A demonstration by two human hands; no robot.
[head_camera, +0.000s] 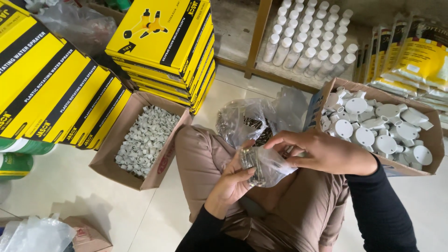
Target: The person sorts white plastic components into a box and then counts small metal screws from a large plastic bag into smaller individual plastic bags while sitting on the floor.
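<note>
Cradling a small clear bag of metal screws (261,165), the left hand (232,184) grips it while the right hand (322,151) pinches its top.

small bag: a clear plastic bag (266,165), crumpled and glossy, held over the person's lap above brown trousers.
contents: a tight bundle of thin, dark metallic pieces (251,161), too small to tell apart, packed at the bag's left end and standing roughly upright.
state: the bag's mouth lies toward the right, bunched and pinched together; the film is slack and wrinkled around the bundle.
position: low in the middle of the view, between the two hands, just in front of a larger clear bag.
</note>
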